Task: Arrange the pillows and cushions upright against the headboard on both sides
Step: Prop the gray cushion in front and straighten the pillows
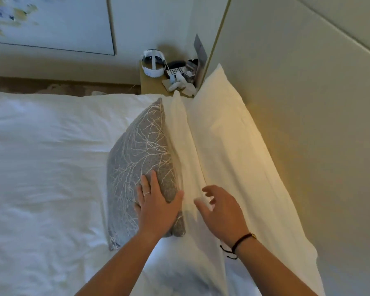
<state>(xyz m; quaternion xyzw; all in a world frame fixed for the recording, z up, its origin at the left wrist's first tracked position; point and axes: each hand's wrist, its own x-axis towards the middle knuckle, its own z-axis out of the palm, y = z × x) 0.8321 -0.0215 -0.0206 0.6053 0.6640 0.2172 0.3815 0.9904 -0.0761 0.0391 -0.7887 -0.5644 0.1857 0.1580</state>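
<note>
headboard [297,124]: the padded panel along my right; everything has to stand against it, so it serves as the back stop for the stack
back pillow [233,133]: white, upright on its long edge and touching the headboard, so it can prop whatever goes in front
front pillow [181,133]: white and thinner, upright, pressed between the back pillow and the cushion; it looks held up by its neighbours on both sides
cushion [137,159]: grey with a pale branch pattern, upright on the bed [41,157], its back face touching the front pillow; as the outermost layer it pins the row in place
left hand [157,207]: flat and spread on the near end of the cushion, palm pressing, thumb hooked over its top edge; nothing is gripped, I push it toward the pillows so it stands square and does not tip forward onto the bed
right hand [221,212]: loose, fingers spread and curled, over the near end of the front pillow; whether the fingertips touch the cloth I cannot tell; it is placed to steady or smooth that pillow while the left hand presses
desk [152,86]: small bedside one past the far end of the pillows, carrying a white headset [153,64] and other small things, well apart from my hands
progress: this side looks nearly done, all three upright; the other side of the bed is out of view
</note>
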